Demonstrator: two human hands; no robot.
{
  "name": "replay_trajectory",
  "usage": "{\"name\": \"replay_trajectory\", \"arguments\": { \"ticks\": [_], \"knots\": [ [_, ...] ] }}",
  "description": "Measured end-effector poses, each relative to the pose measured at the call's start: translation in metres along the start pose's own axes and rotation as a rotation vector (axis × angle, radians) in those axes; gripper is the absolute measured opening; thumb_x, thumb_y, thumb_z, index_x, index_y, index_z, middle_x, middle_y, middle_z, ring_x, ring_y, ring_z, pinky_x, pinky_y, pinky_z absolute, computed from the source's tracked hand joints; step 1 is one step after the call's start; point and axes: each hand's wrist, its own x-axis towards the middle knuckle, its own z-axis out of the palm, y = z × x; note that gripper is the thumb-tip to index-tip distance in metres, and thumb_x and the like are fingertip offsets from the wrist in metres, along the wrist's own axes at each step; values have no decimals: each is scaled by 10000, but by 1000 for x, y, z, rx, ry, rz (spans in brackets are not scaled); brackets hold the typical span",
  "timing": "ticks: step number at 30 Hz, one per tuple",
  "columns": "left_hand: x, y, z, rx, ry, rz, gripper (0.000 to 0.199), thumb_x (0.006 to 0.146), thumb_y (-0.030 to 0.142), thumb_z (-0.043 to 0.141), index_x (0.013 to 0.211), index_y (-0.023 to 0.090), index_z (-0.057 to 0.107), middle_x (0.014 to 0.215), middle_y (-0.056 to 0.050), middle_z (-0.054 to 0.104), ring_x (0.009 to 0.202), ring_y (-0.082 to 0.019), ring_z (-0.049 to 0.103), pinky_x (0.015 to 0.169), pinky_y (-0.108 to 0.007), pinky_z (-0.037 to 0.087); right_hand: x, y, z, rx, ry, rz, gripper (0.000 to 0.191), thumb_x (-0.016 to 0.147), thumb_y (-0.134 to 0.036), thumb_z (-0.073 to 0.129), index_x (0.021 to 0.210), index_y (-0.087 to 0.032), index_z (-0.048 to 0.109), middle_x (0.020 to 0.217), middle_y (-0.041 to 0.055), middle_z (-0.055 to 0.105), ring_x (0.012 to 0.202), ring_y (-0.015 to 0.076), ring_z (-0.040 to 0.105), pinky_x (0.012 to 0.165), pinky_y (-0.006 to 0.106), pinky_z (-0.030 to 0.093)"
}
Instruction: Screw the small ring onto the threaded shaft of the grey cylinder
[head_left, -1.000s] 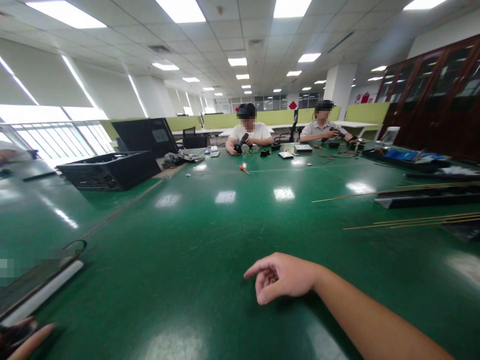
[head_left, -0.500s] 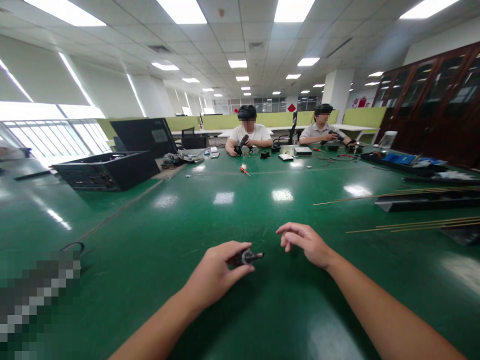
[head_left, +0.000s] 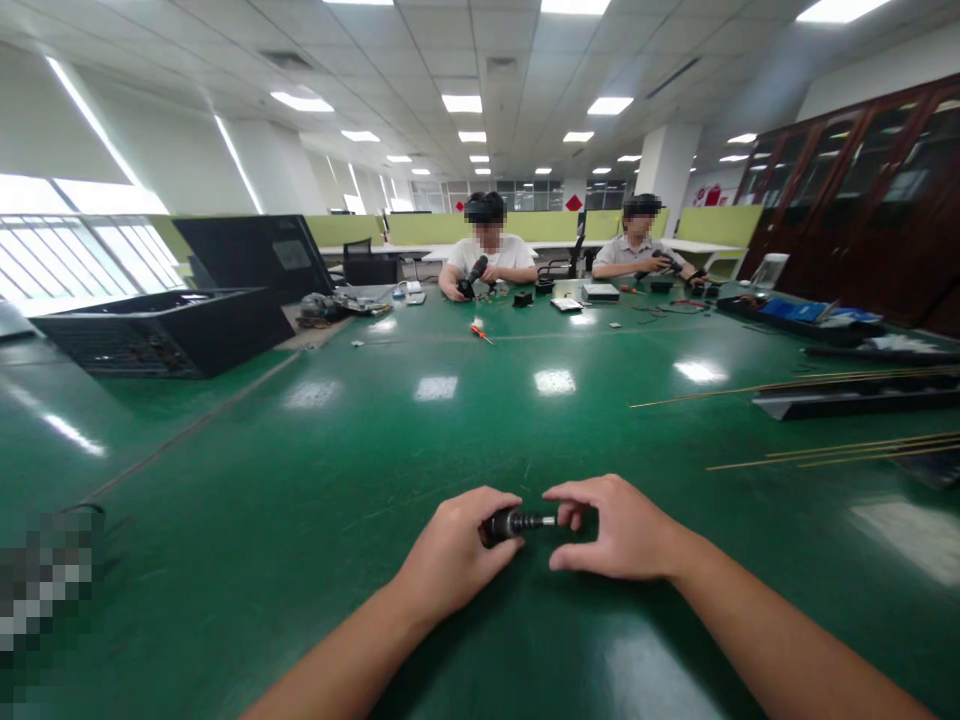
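Note:
My left hand [head_left: 454, 550] is wrapped round a black electric screwdriver [head_left: 510, 524], whose stepped nose and narrow metal tip point to the right. Most of its body is hidden in the palm. Facing it from the other side, my right hand [head_left: 626, 530] is open, thumb and forefinger spread apart and the other fingers curled. The metal tip reaches into the gap at the right fingers; whether they touch it I cannot tell. Both hands are low over the green tabletop [head_left: 420, 440].
An orange screwdriver [head_left: 480, 332] lies farther off. Left stands a black computer case [head_left: 172, 335]. Thin brass-coloured rods [head_left: 825, 455] and a dark metal channel [head_left: 832, 403] lie at right. Across the table, one person [head_left: 491, 255] and another person [head_left: 637, 245] hold dark tools.
My right hand has turned and opened its thumb away from the fingers, coming level with the tool's tip. The left hand and the electric screwdriver have shifted right, closer to it.

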Motion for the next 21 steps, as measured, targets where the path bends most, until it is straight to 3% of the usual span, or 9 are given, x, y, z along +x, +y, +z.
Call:
{"name": "replay_trajectory", "arguments": {
  "ticks": [5, 11, 21],
  "knots": [
    [-3, 6, 5, -20, 35, 117, 260, 780, 132, 668, 1024, 211, 709, 955, -49, 712, 840, -168, 673, 758, -273, 548, -1, -8, 3, -80, 8, -43, 494, 710, -440, 795, 1144, -218, 715, 914, 47, 751, 809, 219, 685, 800, 330, 490],
    [-5, 8, 5, 116, 63, 203, 300, 784, 246, 743, 1082, 219, 713, 937, -58, 718, 827, -202, 660, 728, -315, 550, -5, -15, 4, -131, 7, -118, 345, 773, -328, 724, 1103, -224, 719, 1023, 53, 749, 921, 237, 681, 851, 342, 468],
    [-9, 5, 13, 22, 115, 251, 409, 811, 207, 719, 1204, 228, 608, 1038, -59, 720, 906, -190, 685, 820, -313, 557, -5, -17, 6, -149, -30, -154, 160, 841, -323, 668, 945, -206, 700, 858, 25, 722, 775, 192, 634, 739, 301, 418]
  ]
}}
